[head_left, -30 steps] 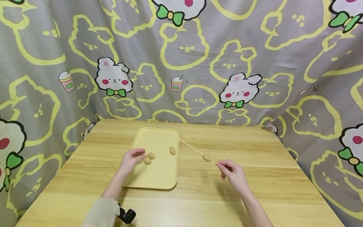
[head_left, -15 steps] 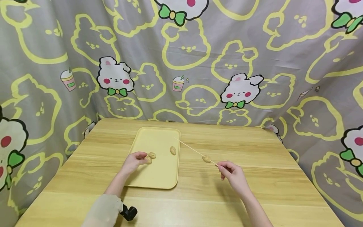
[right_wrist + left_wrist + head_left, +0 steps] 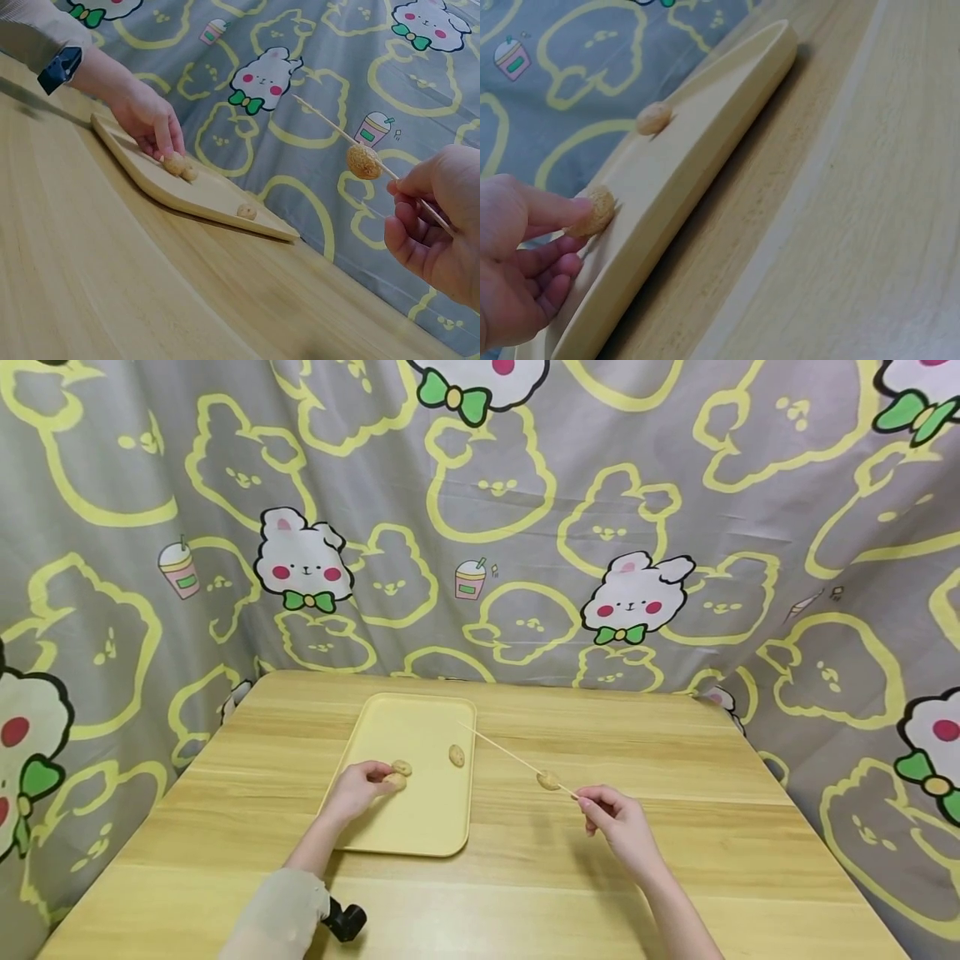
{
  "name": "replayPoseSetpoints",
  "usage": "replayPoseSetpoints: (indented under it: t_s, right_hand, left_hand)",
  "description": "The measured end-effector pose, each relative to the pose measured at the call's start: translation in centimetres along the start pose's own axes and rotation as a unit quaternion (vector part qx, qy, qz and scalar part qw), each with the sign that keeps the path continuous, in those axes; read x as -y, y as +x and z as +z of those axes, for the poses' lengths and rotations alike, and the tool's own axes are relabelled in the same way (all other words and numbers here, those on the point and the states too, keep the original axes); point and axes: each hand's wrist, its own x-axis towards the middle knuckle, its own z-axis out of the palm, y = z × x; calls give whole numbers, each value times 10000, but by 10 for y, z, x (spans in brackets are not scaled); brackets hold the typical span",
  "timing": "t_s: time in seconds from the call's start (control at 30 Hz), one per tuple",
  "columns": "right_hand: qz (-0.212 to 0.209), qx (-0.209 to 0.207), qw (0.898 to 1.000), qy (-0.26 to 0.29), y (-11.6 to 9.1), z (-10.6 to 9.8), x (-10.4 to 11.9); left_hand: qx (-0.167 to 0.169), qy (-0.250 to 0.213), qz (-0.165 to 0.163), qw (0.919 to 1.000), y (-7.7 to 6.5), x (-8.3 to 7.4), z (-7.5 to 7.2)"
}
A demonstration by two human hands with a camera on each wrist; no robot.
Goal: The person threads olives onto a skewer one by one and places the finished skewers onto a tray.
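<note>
My left hand (image 3: 356, 795) pinches a small tan, rough-skinned food ball (image 3: 600, 211) between thumb and fingers, low over the yellow tray (image 3: 405, 835). A second ball (image 3: 402, 767) lies right beside it, and a third ball (image 3: 457, 756) rests near the tray's right side. My right hand (image 3: 617, 827) grips a thin wooden skewer (image 3: 501, 747) near its lower end, above the table to the right of the tray. One browned ball (image 3: 364, 162) is threaded on that skewer, close to the fingertips. The skewer's bare tip slants up and left toward the tray.
The tray lies on a wood-grain table (image 3: 660, 735), left of its middle. A grey curtain (image 3: 495, 510) with yellow outlines and rabbit faces hangs behind and at both sides. A black strap mount (image 3: 347, 922) sits on the left wrist.
My left hand has moved slightly right and closed its fingertips on the nearest ball, shifting it a little to the right. The right hand and skewer have hardly moved.
</note>
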Motion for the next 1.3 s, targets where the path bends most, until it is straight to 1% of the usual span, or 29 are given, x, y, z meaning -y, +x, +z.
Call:
replayPoseSetpoints:
  t_s: [0.1, 0.2, 0.3, 0.4, 0.53, 0.6, 0.73, 0.83, 0.97, 1.1, 1.2, 1.3]
  right_hand:
    - [-27, 9, 10000, -15, 0, 0, 0]
    - [-38, 15, 10000, -67, 1, 1, -2]
    - [-24, 8, 9999, -117, 0, 1, -4]
    - [-24, -14, 9999, -134, 0, 1, -6]
    - [-81, 3, 9999, -147, 0, 0, -9]
    - [-117, 31, 9998, -146, -1, -1, -10]
    - [-112, 64, 9998, -148, -2, -3, -10]
    - [-194, 134, 9995, -204, -3, -5, -11]
    - [-547, 405, 9973, -259, -6, -9, -13]
    - [-1042, 803, 9909, -278, -10, -15, -15]
    - [-1448, 1081, 9831, -291, -12, -19, -17]
    - [-1713, 1263, 9768, -238, -13, -23, -18]
  left_hand:
    - [29, 61, 26, 10000, -1, -2, -1]
    - [102, -109, 82, 9999, -3, -5, -2]
    - [228, -386, 261, 9987, -5, -12, -2]
    - [363, -646, 474, 9961, -8, -20, -1]
    - [465, -1052, 519, 9920, -13, -33, 1]
    - [513, -1248, 475, 9897, -20, -46, 0]
    - [701, -1571, 531, 9837, -23, -51, 2]
    - [891, -1750, 642, 9784, -20, -45, 6]
    - [1144, -1845, 819, 9727, -23, -53, 9]
    - [1344, -1820, 1063, 9682, -26, -61, 11]
    - [1488, -1887, 1127, 9641, -28, -65, 13]
    - [1655, -2050, 1085, 9585, -30, -69, 15]
